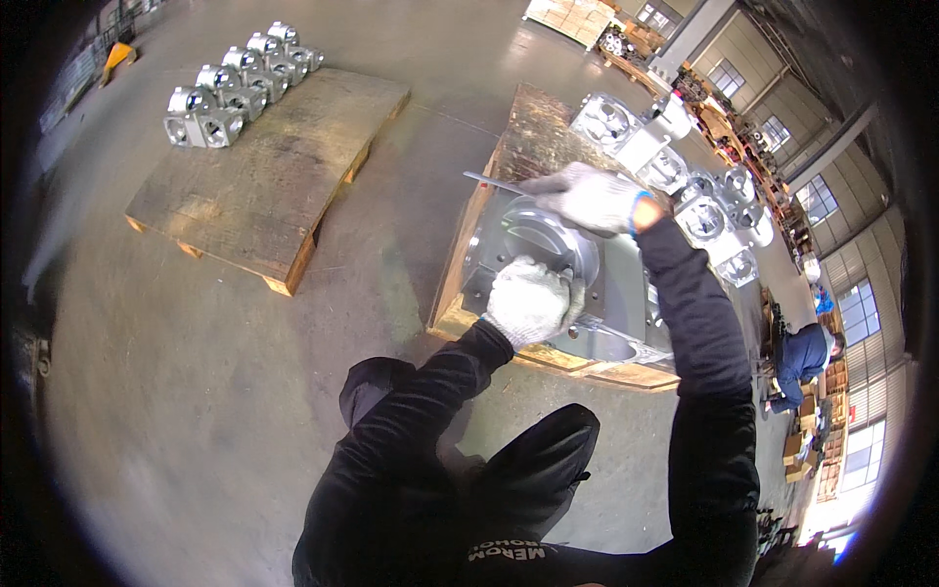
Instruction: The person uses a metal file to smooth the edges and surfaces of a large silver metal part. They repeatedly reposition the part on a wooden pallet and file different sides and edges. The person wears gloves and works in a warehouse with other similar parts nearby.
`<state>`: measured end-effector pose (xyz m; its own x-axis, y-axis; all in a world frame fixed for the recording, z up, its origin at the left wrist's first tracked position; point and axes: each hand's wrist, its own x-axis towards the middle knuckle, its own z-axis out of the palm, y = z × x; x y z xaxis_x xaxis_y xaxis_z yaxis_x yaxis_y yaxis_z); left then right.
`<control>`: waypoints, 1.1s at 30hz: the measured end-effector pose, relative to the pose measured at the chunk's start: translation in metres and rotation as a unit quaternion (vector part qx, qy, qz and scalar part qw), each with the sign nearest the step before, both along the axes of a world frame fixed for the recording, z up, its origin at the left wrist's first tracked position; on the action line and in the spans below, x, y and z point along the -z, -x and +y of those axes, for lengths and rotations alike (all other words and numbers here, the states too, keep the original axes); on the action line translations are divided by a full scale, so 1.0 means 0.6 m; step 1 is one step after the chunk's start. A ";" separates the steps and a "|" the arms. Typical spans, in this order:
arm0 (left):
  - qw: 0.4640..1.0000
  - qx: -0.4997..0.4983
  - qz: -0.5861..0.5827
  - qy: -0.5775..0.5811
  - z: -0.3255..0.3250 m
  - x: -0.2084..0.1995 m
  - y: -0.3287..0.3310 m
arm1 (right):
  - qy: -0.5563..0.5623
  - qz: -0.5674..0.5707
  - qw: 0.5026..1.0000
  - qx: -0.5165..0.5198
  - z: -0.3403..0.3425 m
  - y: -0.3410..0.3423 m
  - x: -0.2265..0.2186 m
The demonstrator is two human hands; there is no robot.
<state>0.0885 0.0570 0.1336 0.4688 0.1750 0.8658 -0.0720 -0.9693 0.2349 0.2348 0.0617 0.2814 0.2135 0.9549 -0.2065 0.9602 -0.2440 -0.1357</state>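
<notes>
On the pallet (533, 127) before the person, a silver casting (585, 254) under two gloved hands.
The right hand's (587, 196) grip is clamped on a thin flat tool (494, 182); whether the left hand (533, 300), curled over the casting, grasps anything, I cannot tell. The step looks like hand-tooling the casting; next calls for steady bracing.

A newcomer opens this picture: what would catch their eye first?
Probably the white-gloved right hand holding a thin tool by a shiny metal block, right of centre, with the gloved left hand closer to the wearer. Next come the silver parts lined up on a wooden pallet at upper left.
</notes>
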 end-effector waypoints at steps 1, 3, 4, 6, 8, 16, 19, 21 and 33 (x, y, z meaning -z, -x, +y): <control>1.000 -0.004 -0.004 0.000 -0.001 0.001 0.000 | 0.005 0.055 0.998 -0.030 0.004 0.003 0.006; 1.000 -0.012 -0.014 0.010 0.000 0.001 0.000 | -0.015 0.070 0.997 -0.032 0.008 0.009 0.009; 1.000 -0.005 -0.017 0.006 0.000 0.000 -0.001 | -0.002 0.079 0.995 -0.056 0.010 0.015 0.010; 1.000 -0.015 -0.012 -0.012 0.000 0.000 -0.001 | -0.002 -0.013 0.997 -0.071 0.011 0.029 0.004; 1.000 -0.020 -0.014 -0.004 -0.002 -0.001 -0.002 | 0.006 -0.032 0.996 -0.085 0.006 0.048 -0.012; 0.998 -0.055 -0.018 -0.005 -0.007 -0.007 -0.003 | 0.043 0.021 0.994 -0.096 -0.043 0.124 -0.056; 0.998 -0.064 0.016 0.002 -0.011 -0.003 0.002 | 0.107 0.037 0.992 -0.058 -0.057 0.134 -0.064; 0.999 -0.038 -0.003 0.026 -0.016 0.005 0.005 | 0.149 -0.007 0.988 -0.029 -0.071 0.140 -0.068; 0.995 -0.058 0.060 0.062 -0.025 0.045 -0.012 | 0.113 -0.093 0.985 -0.096 -0.101 0.186 -0.064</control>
<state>0.0956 0.0421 0.1067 0.5376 0.3366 0.7731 0.0753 -0.9324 0.3536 0.1232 0.0011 0.3200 0.0877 0.9153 -0.3931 0.9947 -0.0593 0.0837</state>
